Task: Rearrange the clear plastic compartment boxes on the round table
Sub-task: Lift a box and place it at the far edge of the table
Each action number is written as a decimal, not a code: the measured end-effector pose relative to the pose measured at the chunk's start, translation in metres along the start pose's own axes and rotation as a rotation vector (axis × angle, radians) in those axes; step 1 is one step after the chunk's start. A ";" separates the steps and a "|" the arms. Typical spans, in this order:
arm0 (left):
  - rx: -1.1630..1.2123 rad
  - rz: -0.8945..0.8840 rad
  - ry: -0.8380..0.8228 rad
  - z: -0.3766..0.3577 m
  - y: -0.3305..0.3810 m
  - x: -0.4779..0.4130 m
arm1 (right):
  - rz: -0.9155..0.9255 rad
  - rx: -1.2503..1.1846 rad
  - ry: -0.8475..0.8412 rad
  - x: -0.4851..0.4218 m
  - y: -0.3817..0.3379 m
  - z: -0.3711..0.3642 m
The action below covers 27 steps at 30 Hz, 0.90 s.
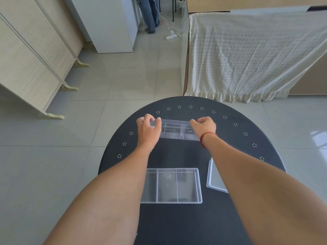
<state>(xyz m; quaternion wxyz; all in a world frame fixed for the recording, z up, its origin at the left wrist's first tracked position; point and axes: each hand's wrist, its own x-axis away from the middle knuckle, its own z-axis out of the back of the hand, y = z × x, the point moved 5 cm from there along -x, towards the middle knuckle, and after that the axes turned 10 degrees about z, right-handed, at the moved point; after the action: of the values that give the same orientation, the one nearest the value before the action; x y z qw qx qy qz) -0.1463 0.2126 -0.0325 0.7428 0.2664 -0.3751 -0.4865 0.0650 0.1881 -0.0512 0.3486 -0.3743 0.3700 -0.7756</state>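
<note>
1. Grey floor tiles surround a dark round table (177, 152), with a folding screen (31, 68) off to the left and a draped white cloth (247, 55) to the right.
2. Near the table's far edge lies a long clear compartment box (175, 129), its long axis running left to right across the person's front.
3. Left hand (148, 128) is clamped on the box's left end, fingers curled over the far rim; right hand (205, 126), with a red cord at the wrist, is closed on the right end the same way. Whether the box is lifted or resting on the table cannot be told.
4. With one hand at each end, neither is nearer; any shift should keep both ends level.
5. Toward the near edge sits a wider three-compartment box (171, 185), well apart from the held one.
6. Just to its right, partly hidden by the right forearm, lies another clear tray (215, 177), possibly a lid.
</note>
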 end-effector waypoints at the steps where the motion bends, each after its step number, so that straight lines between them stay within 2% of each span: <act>1: -0.007 -0.018 -0.001 0.000 0.001 0.003 | -0.009 -0.002 0.001 0.002 0.004 0.002; 7: -0.109 -0.063 -0.098 -0.008 0.001 0.020 | -0.019 0.105 -0.086 0.019 0.020 0.006; 10: -0.123 -0.030 -0.125 -0.015 -0.009 0.028 | 0.021 0.164 -0.118 0.025 0.026 0.003; 14: -0.255 0.043 -0.264 -0.029 -0.032 0.033 | 0.100 0.302 -0.173 0.028 0.028 -0.002; 19: -0.415 0.034 -0.254 -0.032 -0.041 0.030 | 0.252 0.500 -0.201 0.039 0.028 -0.011; 22: -0.621 -0.163 -0.121 -0.032 -0.030 0.028 | 0.410 0.726 -0.212 0.040 0.017 -0.022; 24: -0.627 -0.233 -0.107 -0.035 -0.024 0.028 | 0.419 0.750 -0.275 0.038 0.013 -0.031; 27: -0.578 -0.203 -0.138 -0.038 -0.021 0.022 | 0.383 0.698 -0.354 0.029 0.009 -0.039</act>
<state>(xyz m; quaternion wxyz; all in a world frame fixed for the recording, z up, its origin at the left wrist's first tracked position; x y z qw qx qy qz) -0.1215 0.1855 -0.0640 0.7081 0.0466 -0.2423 -0.6616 0.0209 0.1722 -0.0666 0.6498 -0.2857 0.0830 -0.6995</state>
